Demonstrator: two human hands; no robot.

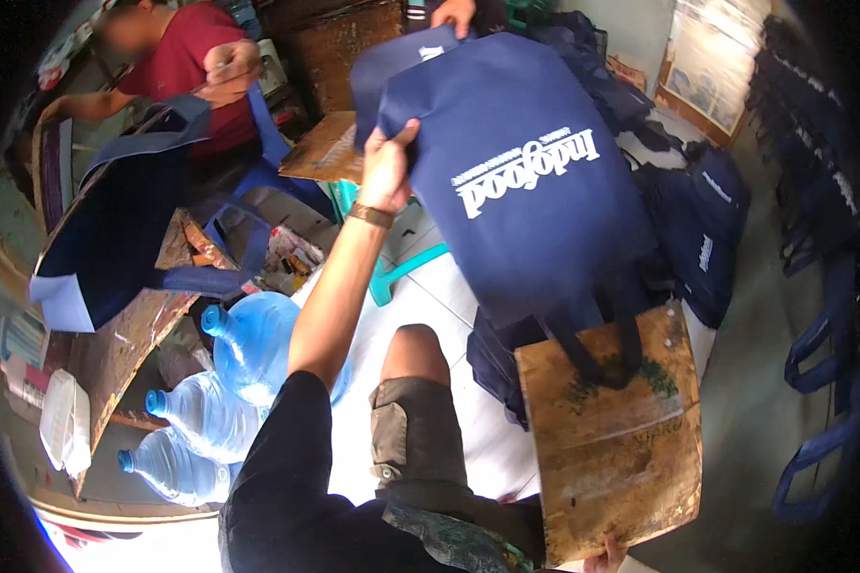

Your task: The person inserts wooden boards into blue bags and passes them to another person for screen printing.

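Navy bag [535,201] is held above the tiled floor [440,296], its far edge clamped in the left grip [388,172], presumably keeping it spread; its handles [629,334] overlap a wooden board [621,468], clasped by the right grip [604,557], seemingly for steadiness.

Shows a white floor of square tiles [438,286] below the left hand [385,170], with a turquoise plastic stool [384,285] nearer to it. Has a worn, paint-spotted wooden workbench [129,355] well to that hand's left, a blue plastic chair [273,129] nearer, and dark brown wooden boarding [325,48] beyond. Includes a plain grey wall [747,382] right of the right hand [604,554], and, far beyond, a bright brown-wood-framed pane [707,67]. Glares white on the tiles left of the right hand.
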